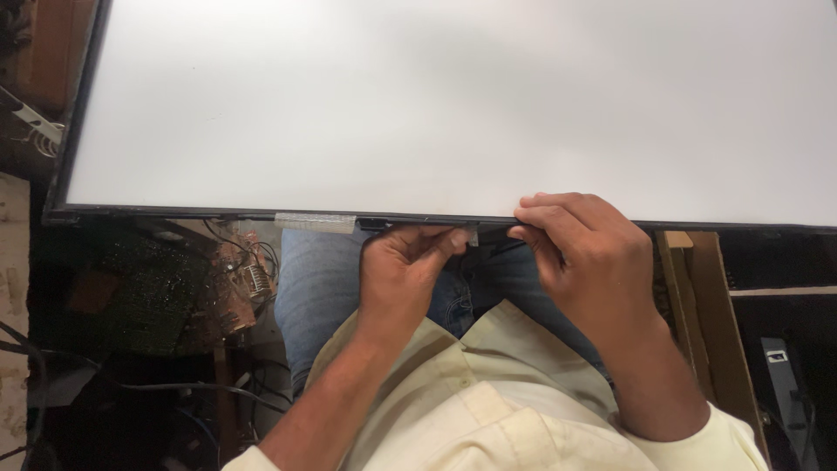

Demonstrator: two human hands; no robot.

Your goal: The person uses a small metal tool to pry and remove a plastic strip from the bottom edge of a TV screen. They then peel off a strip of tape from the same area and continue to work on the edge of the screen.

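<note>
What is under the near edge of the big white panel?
Under the white panel show the person's jeans, a circuit board with wires and a wooden frame. Both hands, left hand and right hand, grip the edge; the panel covers everything farther back.

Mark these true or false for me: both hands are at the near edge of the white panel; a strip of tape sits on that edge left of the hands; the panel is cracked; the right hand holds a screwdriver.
1. Both hands are at the near edge of the white panel. True: the left hand and right hand pinch at the edge.
2. A strip of clear tape sits on that edge, left of the hands. True.
3. The panel is cracked. False: its white face shows smooth and unbroken.
4. The right hand holds a screwdriver. False: no tool shows; its fingers rest on the panel edge.
</note>
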